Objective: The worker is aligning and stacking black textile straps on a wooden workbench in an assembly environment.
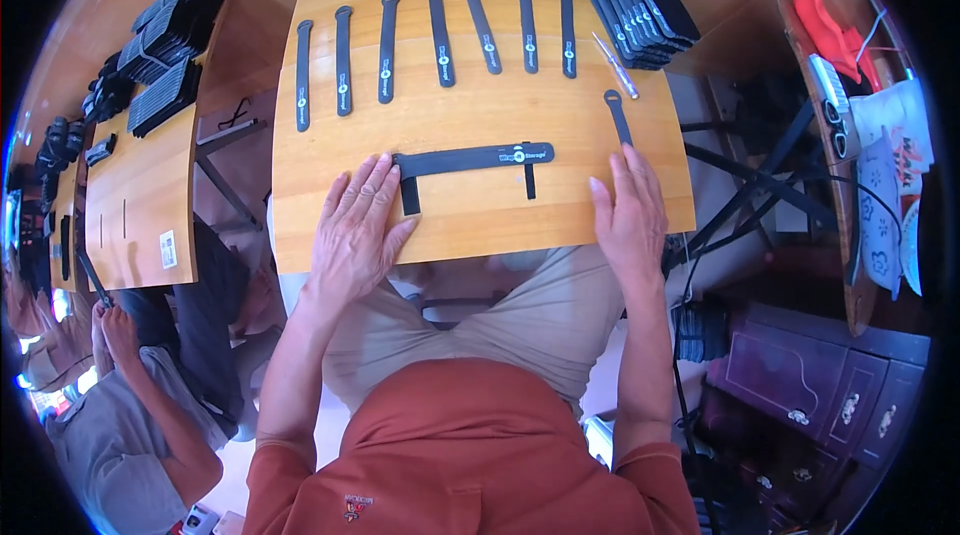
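Note:
Before me on a wooden table lies a wide dark strap (460,162) with pale print near its right end. A short black strip shows below it at each side. My left hand (358,220) rests flat with its fingers stretched out, the fingertips touching the wide strap's left end. Over to the right, a narrow dark strap (618,117) with a slotted head lies on the wood. My right hand (632,210) has its fingers extended and its fingertips over that strap's lower end; the thumb is apart. Neither hand grips anything.
Several narrow straps (387,50) lie in a row across the far part of the table (300,205). A pen (614,65) lies beside a stack of dark straps (640,5) at the far right. On the left, a co-worker (140,435) sits at another table (140,195).

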Demonstrator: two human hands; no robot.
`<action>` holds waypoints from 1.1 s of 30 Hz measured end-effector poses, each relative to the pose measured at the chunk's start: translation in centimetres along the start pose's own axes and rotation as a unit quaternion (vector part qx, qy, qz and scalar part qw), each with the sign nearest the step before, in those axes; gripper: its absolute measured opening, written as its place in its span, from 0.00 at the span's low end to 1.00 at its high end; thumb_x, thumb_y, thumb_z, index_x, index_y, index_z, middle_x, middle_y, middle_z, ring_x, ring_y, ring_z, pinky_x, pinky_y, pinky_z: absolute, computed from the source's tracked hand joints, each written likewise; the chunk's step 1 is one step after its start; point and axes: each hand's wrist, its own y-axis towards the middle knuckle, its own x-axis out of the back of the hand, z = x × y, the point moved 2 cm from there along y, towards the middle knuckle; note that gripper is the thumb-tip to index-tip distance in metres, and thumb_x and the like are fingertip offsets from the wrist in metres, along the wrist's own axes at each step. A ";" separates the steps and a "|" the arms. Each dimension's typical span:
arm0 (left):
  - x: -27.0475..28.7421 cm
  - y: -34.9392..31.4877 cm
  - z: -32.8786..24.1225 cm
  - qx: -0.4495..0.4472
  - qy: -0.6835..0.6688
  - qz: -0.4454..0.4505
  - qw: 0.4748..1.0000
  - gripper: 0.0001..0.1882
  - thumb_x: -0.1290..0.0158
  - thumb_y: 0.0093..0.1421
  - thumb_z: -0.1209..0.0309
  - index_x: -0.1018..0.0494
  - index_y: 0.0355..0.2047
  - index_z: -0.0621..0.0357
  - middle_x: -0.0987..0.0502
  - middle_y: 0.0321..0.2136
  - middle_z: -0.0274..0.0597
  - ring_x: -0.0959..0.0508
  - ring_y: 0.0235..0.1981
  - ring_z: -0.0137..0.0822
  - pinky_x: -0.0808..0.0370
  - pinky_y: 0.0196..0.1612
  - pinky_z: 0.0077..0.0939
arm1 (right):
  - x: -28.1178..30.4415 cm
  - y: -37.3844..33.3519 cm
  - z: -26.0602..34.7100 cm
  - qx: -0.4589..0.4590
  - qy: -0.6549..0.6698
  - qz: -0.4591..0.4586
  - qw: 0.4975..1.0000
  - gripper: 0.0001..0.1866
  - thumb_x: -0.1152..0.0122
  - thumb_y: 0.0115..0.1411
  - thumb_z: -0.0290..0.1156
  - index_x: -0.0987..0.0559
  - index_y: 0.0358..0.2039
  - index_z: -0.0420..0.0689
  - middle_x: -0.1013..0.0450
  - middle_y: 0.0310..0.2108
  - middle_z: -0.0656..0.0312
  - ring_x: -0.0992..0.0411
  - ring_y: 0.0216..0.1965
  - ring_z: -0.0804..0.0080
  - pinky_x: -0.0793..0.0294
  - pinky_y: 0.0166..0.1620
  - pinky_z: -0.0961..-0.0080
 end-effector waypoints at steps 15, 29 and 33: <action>0.5 0.2 0.2 -0.007 -0.014 0.015 1.000 0.34 0.43 0.67 0.52 0.31 0.65 0.64 0.34 0.70 0.49 0.36 0.72 0.46 0.44 0.74 0.45 | 0.4 -4.1 -1.2 -0.032 -0.047 0.098 0.994 0.26 0.40 0.70 0.39 0.26 0.62 0.36 0.34 0.68 0.44 0.39 0.70 0.43 0.39 0.70 0.53; 0.2 -1.4 -1.2 -0.035 -0.104 -0.136 0.985 0.22 0.37 0.60 0.74 0.24 0.55 0.66 0.23 0.57 0.57 0.22 0.57 0.58 0.23 0.59 0.46 | 2.7 -8.4 -0.7 0.082 -0.027 -0.012 0.996 0.22 0.38 0.55 0.11 0.21 0.52 0.35 0.20 0.49 0.49 0.22 0.48 0.49 0.19 0.48 0.61; 0.8 -3.4 -5.5 0.023 -0.325 -0.092 0.941 0.20 0.34 0.60 0.76 0.22 0.52 0.67 0.18 0.46 0.52 0.16 0.45 0.45 0.17 0.46 0.35 | 4.9 -8.4 1.2 0.056 0.060 -0.132 0.988 0.16 0.39 0.55 0.09 0.18 0.44 0.33 0.18 0.41 0.50 0.19 0.40 0.47 0.18 0.44 0.60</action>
